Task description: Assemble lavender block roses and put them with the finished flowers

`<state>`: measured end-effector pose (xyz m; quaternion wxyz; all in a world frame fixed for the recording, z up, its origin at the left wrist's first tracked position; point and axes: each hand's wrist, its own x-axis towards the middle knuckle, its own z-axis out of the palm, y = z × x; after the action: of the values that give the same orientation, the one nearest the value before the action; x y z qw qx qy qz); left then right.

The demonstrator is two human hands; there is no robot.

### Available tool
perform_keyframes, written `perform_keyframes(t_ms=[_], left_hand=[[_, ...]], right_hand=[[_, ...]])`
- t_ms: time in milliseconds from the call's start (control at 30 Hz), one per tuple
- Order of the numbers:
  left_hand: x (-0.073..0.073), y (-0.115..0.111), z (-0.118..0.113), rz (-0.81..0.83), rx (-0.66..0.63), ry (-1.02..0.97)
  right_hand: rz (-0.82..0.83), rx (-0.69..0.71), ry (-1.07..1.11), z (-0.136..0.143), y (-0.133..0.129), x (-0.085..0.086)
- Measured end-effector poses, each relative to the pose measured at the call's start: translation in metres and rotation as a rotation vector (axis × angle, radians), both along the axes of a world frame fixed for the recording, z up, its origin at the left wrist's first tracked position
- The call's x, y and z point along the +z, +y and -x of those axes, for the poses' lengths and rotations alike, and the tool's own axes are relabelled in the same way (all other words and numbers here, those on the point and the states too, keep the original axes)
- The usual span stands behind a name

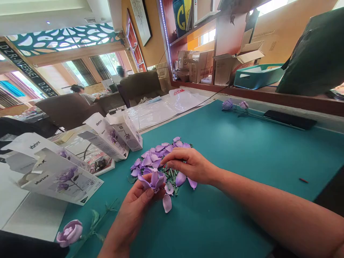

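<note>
The left grip (141,200) grasps an upright purple plastic blossom (154,178); the right grip (185,163), closure unclear, is nearer the loose purple petals (147,160) beyond.

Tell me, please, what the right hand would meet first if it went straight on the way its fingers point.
The right hand would probably first meet the loose purple petals just ahead of it, though one view leaves the depth unclear.

Cardboard boxes (201,67) and teal basket (248,82) on shelf (242,92), dark chairs (141,86), framed wall picture (141,20)
</note>
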<state>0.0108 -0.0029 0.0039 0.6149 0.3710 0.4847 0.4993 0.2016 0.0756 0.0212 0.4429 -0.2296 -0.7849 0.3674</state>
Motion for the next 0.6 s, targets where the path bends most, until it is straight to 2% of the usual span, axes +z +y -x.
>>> perform_keyframes(t_ms=[133, 267, 367, 500, 600], left_hand=[[0.001, -0.003, -0.002, -0.021, -0.037, -0.008], [-0.004, -0.002, 0.001, -0.019, -0.114, -0.015], [-0.009, 0.000, 0.004, -0.013, -0.168, -0.024], [-0.011, 0.001, 0.007, 0.020, -0.093, -0.007], [-0.010, 0.002, 0.006, 0.005, -0.034, 0.047]], right_hand=[[-0.001, 0.085, -0.026, 0.002, -0.003, 0.001], [0.125, 0.171, -0.008, 0.002, -0.003, -0.002], [0.238, 0.183, 0.009, 0.003, -0.002, -0.004], [0.334, 0.133, 0.026, 0.005, -0.003, -0.006], [0.341, 0.073, 0.018, 0.006, -0.003, -0.005]])
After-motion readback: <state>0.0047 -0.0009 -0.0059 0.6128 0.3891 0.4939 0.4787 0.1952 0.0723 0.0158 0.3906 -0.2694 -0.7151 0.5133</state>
